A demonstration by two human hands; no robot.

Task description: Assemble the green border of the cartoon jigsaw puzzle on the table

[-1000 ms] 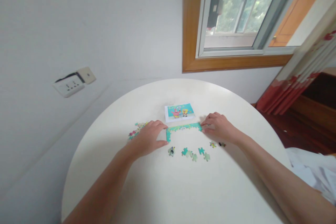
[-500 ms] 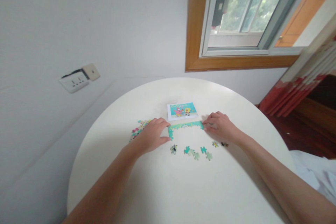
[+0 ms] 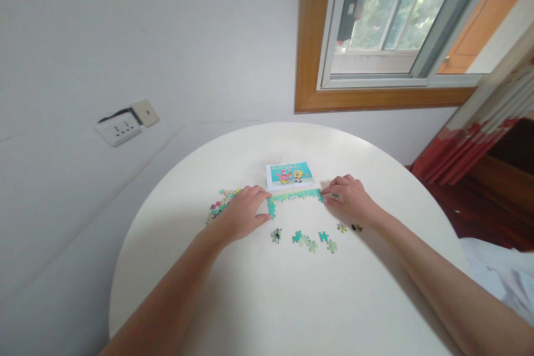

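Observation:
A joined teal strip of jigsaw edge pieces (image 3: pixel 294 197) lies on the round white table (image 3: pixel 292 300). My left hand (image 3: pixel 242 214) rests at the strip's left corner, thumb and fingers pinched against it. At the strip's right end my right hand (image 3: pixel 349 200) presses with curled fingers on it. A small cartoon reference picture (image 3: pixel 289 174) lies just behind the strip. Several loose pieces (image 3: pixel 308 239) lie in front of the strip, between my hands.
A heap of loose pieces (image 3: pixel 220 204) lies left of my left hand. A wall socket (image 3: pixel 118 128) is on the left wall. Behind the table is a wood-framed window (image 3: pixel 375 33), with a red and white curtain (image 3: pixel 479 128) at the right.
My hands have stayed on the ends of the strip. The view has shifted a little, and my left thumb has drawn slightly closer to the corner.

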